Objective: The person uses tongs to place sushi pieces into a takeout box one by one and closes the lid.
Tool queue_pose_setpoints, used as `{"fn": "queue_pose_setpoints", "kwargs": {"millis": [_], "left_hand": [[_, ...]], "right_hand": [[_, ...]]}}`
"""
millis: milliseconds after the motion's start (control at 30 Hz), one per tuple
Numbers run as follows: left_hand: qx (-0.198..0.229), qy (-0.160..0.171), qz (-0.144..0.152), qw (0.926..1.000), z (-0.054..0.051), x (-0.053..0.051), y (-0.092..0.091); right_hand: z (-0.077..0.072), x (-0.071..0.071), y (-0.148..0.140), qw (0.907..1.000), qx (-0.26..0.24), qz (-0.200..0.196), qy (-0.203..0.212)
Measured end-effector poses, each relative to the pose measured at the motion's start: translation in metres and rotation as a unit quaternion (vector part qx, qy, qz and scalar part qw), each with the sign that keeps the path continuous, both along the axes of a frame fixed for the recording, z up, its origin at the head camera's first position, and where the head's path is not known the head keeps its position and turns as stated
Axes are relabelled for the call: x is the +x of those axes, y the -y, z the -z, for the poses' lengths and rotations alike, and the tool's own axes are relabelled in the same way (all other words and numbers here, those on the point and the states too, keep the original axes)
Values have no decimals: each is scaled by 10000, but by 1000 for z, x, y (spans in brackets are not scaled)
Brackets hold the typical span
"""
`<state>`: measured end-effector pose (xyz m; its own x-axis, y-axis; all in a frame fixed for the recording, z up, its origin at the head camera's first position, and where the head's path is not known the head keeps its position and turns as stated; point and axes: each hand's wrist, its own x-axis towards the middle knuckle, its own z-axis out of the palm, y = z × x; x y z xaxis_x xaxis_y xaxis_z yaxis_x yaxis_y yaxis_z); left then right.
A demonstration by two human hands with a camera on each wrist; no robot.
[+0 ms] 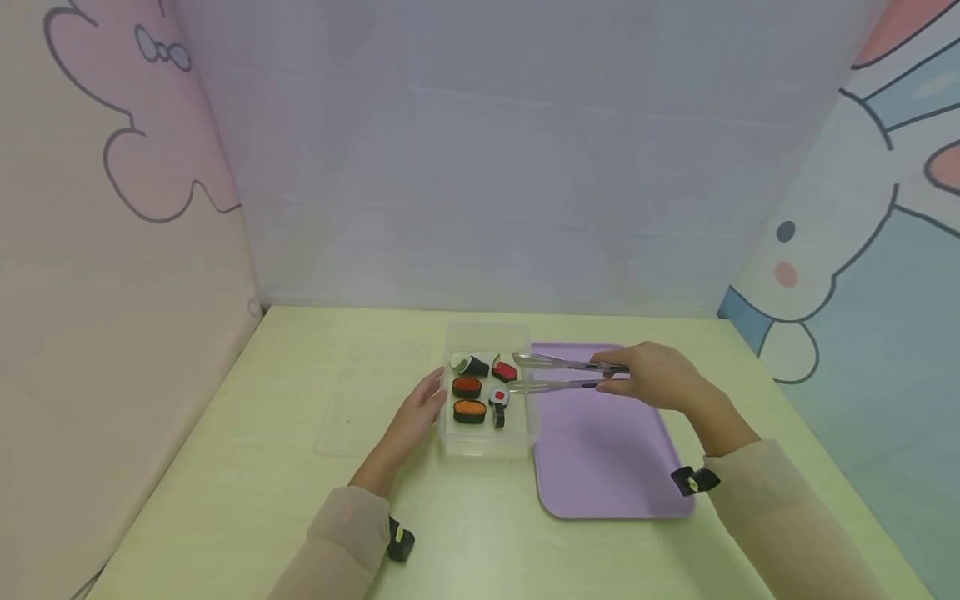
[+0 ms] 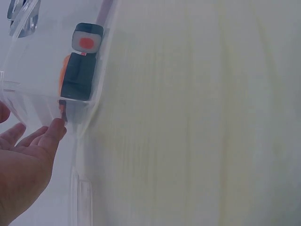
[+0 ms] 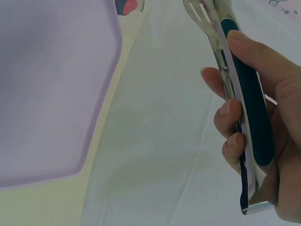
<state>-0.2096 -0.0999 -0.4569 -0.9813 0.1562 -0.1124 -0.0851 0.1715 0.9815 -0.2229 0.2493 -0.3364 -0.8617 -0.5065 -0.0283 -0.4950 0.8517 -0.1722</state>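
Note:
My left hand point(image 1: 411, 414) rests with relaxed fingers against the left wall of a clear plastic box point(image 1: 487, 446). In the left wrist view the left hand point(image 2: 29, 162) touches the box wall from outside. Inside the box lie several toy sushi pieces, among them an orange-topped one point(image 1: 469, 411), a red one point(image 1: 505, 369) and a white-and-black roll point(image 1: 498, 397). My right hand point(image 1: 663, 377) grips metal tongs point(image 1: 551, 386), whose spread tips are over the box's right side. In the right wrist view the right hand point(image 3: 268, 99) has its fingers curled round the tongs' dark green handle point(image 3: 254, 103).
A purple tray point(image 1: 611, 467) lies right of the box, partly under the right hand and tongs. A clear lid point(image 1: 360, 400) lies flat on the table point(image 1: 225, 500) to the left. Curtains with printed cartoon figures stand behind and at both sides.

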Motion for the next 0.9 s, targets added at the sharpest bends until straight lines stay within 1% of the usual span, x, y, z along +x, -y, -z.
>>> {"fn": "queue_pose_setpoints", "kwargs": {"millis": [67, 133, 167, 267, 400, 500, 600, 733, 900], "left_hand": [[-4, -31, -52, 10000, 10, -4, 0], [6, -34, -105, 9999, 21, -9, 1], [-13, -56, -122, 9999, 22, -9, 1], [-41, -92, -164, 9998, 24, -9, 0], [-10, -75, -188, 9998, 25, -9, 0], [-11, -26, -176, 9998, 25, -9, -1], [-46, 52, -167, 9998, 25, -10, -1], [-53, 69, -192, 9998, 23, -9, -1], [-105, 100, -217, 9997, 21, -9, -1]], "right_hand": [[5, 3, -6, 9994, -307, 107, -146], [12, 5, -11, 9972, -652, 325, -172], [16, 6, -13, 9956, -818, 427, -191], [24, 9, -18, 9885, -1261, 827, -81], [37, 11, -25, 9754, -1776, 1300, 83], [46, 11, -34, 9628, -2138, 1645, 144], [55, 11, -44, 9476, -2543, 1921, 216], [64, 13, -58, 9267, -3046, 2141, 505], [73, 15, -73, 9110, -3367, 2234, 823]]}}
